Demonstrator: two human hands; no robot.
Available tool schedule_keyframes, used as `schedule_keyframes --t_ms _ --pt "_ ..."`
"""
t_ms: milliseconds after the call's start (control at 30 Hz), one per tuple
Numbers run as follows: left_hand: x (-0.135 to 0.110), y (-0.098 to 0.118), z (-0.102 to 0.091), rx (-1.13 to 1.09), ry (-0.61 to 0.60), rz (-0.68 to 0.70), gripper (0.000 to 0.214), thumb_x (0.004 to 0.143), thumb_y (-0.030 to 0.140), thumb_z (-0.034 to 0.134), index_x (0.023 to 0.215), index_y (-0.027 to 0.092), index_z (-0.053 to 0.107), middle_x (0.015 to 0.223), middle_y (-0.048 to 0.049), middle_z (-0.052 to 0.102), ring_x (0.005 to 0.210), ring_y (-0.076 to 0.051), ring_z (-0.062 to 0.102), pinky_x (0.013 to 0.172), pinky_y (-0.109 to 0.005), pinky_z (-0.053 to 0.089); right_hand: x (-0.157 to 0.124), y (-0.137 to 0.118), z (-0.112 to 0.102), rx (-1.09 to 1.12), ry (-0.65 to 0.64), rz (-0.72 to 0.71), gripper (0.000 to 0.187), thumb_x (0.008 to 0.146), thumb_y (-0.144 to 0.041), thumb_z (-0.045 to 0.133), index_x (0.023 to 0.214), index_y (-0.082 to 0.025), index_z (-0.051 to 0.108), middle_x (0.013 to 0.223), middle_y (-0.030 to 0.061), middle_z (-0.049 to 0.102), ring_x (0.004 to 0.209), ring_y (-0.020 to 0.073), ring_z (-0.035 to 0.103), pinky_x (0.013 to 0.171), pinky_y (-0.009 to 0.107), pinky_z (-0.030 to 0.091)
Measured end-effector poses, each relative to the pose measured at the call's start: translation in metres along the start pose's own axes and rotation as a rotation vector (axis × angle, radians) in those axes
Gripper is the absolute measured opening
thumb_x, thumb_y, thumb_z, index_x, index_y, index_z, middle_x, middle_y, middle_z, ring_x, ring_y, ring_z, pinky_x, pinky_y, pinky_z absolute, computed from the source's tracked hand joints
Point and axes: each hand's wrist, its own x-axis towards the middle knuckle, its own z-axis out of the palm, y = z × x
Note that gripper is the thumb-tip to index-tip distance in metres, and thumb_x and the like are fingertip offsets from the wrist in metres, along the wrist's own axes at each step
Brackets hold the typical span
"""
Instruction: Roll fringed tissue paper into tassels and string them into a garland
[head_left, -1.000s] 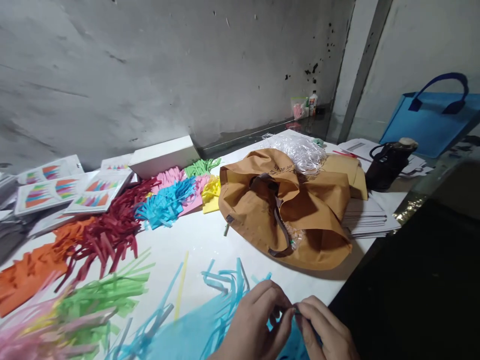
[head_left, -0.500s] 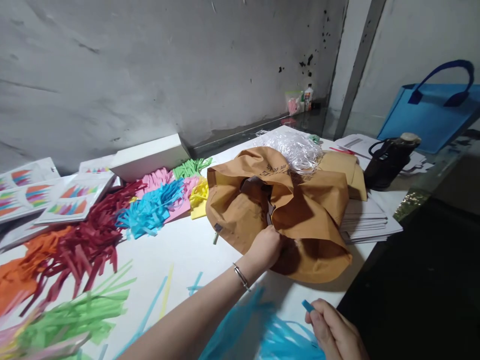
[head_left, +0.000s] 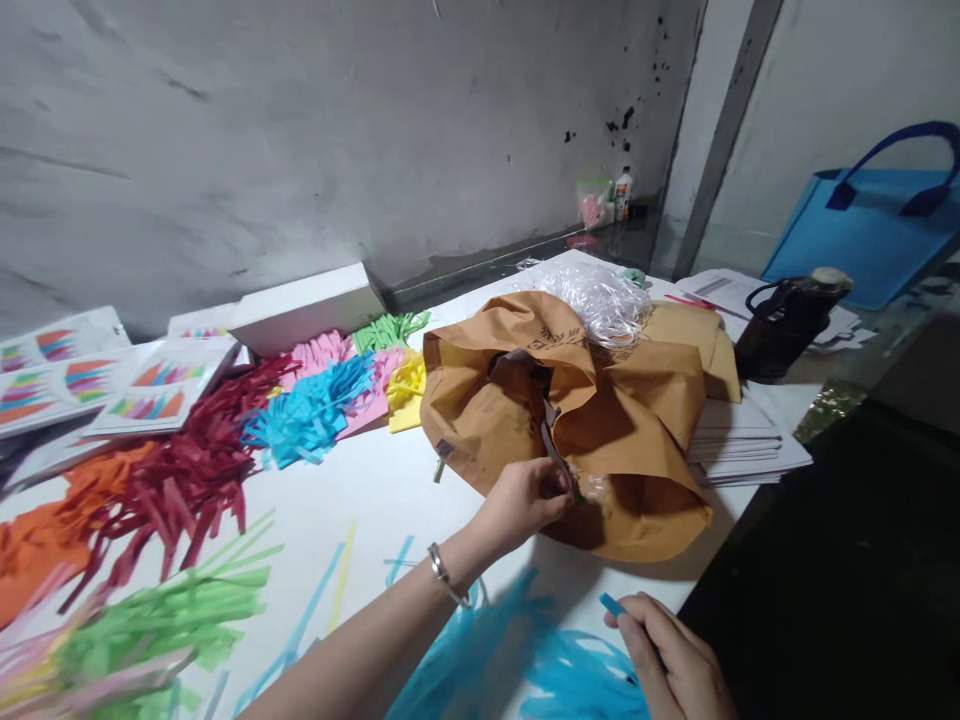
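Note:
My left hand (head_left: 529,495) reaches forward to the brown fabric bag (head_left: 495,420) in the middle of the white table (head_left: 360,480). Its fingers are pinched at the bag's opening, by the dark strap and some clear plastic; what they hold is too small to make out. A metal bracelet (head_left: 444,578) circles that wrist. Near the front edge, my right hand (head_left: 675,665) is closed on a folded blue paper strip (head_left: 613,605). Cut blue paper fringe (head_left: 525,660) lies under my left forearm.
Piles of cut paper strips lie at left: green (head_left: 172,610), dark red (head_left: 195,470), orange (head_left: 37,530), blue (head_left: 307,415), pink and yellow. Printed cards (head_left: 150,385) and a white box (head_left: 307,305) sit by the wall. Crumpled clear plastic (head_left: 592,295), stacked papers (head_left: 742,440), a dark bottle (head_left: 787,315) and a blue tote (head_left: 877,225) are at right.
A second ago both hands pinched the blue strip together at the front edge. My left hand then reached out to the brown bag and now pinches at its opening; my right hand keeps the strip.

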Motion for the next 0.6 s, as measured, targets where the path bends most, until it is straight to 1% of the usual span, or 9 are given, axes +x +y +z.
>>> schedule_keyframes --t_ms 67,133,200,267,333,400,500,600 --pt "-0.028 0.001 -0.005 -0.129 -0.023 -0.037 0.014 0.08 0.028 0.066 0.079 0.015 0.064 0.069 -0.0036 0.069 0.061 -0.015 0.063 0.058 -0.023 0.051 0.006 -0.006 -0.003 -0.017 -0.013 -0.069 0.023 0.104 -0.038 0.047 0.102 -0.028 0.067 0.086 -0.0013 0.073 0.076 0.0125 0.073 0.07 0.013 0.054" --pt "-0.058 0.003 -0.007 -0.357 -0.031 -0.101 0.024 0.078 0.037 0.071 0.078 0.014 0.064 0.065 -0.0029 0.066 0.057 -0.013 0.061 0.056 -0.022 0.05 0.012 -0.017 -0.003 -0.025 -0.034 -0.139 0.018 0.103 -0.033 0.05 0.105 -0.028 0.067 0.088 -0.0006 0.073 0.078 0.0125 0.073 0.073 0.014 0.055" --pt "-0.089 0.006 -0.006 -0.654 -0.007 -0.191 0.032 0.07 0.038 0.083 0.075 0.012 0.066 0.063 -0.0023 0.065 0.055 -0.011 0.058 0.056 -0.022 0.049 0.018 -0.031 0.002 -0.019 -0.06 -0.217 0.015 0.102 -0.028 0.05 0.101 -0.026 0.065 0.082 -0.0009 0.07 0.073 0.0116 0.071 0.07 0.014 0.054" --pt "-0.116 0.008 -0.004 -0.9 0.05 -0.26 0.037 0.06 0.036 0.092 0.071 0.012 0.066 0.06 -0.0018 0.064 0.053 -0.01 0.057 0.055 -0.021 0.048 0.021 -0.045 0.012 -0.012 -0.088 -0.313 0.012 0.101 -0.023 0.051 0.098 -0.024 0.063 0.077 -0.0011 0.067 0.068 0.0112 0.069 0.068 0.015 0.054" --pt "-0.139 0.008 -0.003 -1.01 0.122 -0.268 0.037 0.058 0.033 0.095 0.068 0.011 0.067 0.06 -0.0018 0.064 0.052 -0.009 0.057 0.054 -0.02 0.048 0.019 -0.056 0.025 -0.012 -0.112 -0.403 0.01 0.1 -0.019 0.052 0.1 -0.023 0.061 0.077 -0.0002 0.067 0.068 0.012 0.068 0.069 0.017 0.054" --pt "-0.159 0.006 -0.003 -1.077 0.199 -0.249 0.036 0.059 0.031 0.096 0.067 0.011 0.068 0.062 -0.0018 0.065 0.052 -0.009 0.058 0.053 -0.019 0.047 0.014 -0.065 0.038 -0.001 -0.15 -0.463 0.01 0.098 -0.016 0.052 0.101 -0.022 0.06 0.078 0.0006 0.067 0.068 0.0129 0.068 0.068 0.019 0.055" --pt "-0.184 0.001 -0.005 -1.133 0.28 -0.239 0.035 0.058 0.031 0.096 0.066 0.011 0.068 0.062 -0.0013 0.064 0.052 -0.009 0.059 0.052 -0.019 0.048 0.004 -0.074 0.052 0.039 -0.224 -0.511 0.012 0.097 -0.012 0.053 0.1 -0.022 0.059 0.076 0.0008 0.067 0.066 0.0134 0.067 0.066 0.02 0.054" --pt "-0.205 -0.004 -0.007 -1.149 0.318 -0.236 0.036 0.058 0.032 0.096 0.066 0.011 0.068 0.06 -0.0012 0.064 0.052 -0.009 0.058 0.052 -0.02 0.048 -0.001 -0.084 0.058 0.041 -0.299 -0.546 0.013 0.096 -0.011 0.052 0.097 -0.021 0.059 0.074 0.0011 0.065 0.065 0.0139 0.065 0.064 0.021 0.053"
